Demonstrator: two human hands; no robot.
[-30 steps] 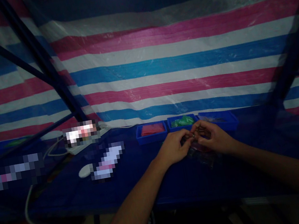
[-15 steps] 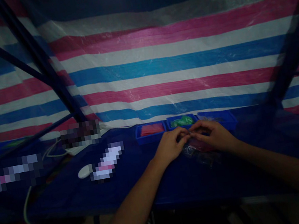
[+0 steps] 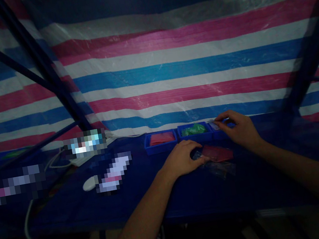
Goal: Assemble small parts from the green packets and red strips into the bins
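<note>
My left hand (image 3: 181,159) lies on the blue table with its fingers curved and the thumb held apart from them. Its thumb touches the edge of some clear plastic packets (image 3: 222,169). Beside it a flat dark-red piece (image 3: 217,153) rests on the table, partly over the packets. Over the right-hand blue tray (image 3: 220,135), my right hand (image 3: 240,130) has thumb and forefinger tips brought together at pale, clear-looking contents (image 3: 213,125). What the tips pinch, if anything, is too small to make out. The hand hides much of that tray.
Left of that tray stand a blue tray (image 3: 195,135) with green pieces and another (image 3: 161,149) with pink-red pieces. A white oval object (image 3: 90,184), a blurred-out device (image 3: 115,171) and a white power strip (image 3: 91,154) lie further left. Striped sheeting (image 3: 169,68) hangs behind.
My hands have come apart. The right one has moved back and to the right onto the right tray; the left stayed nearly in place. The dark-red piece now lies uncovered on the table.
</note>
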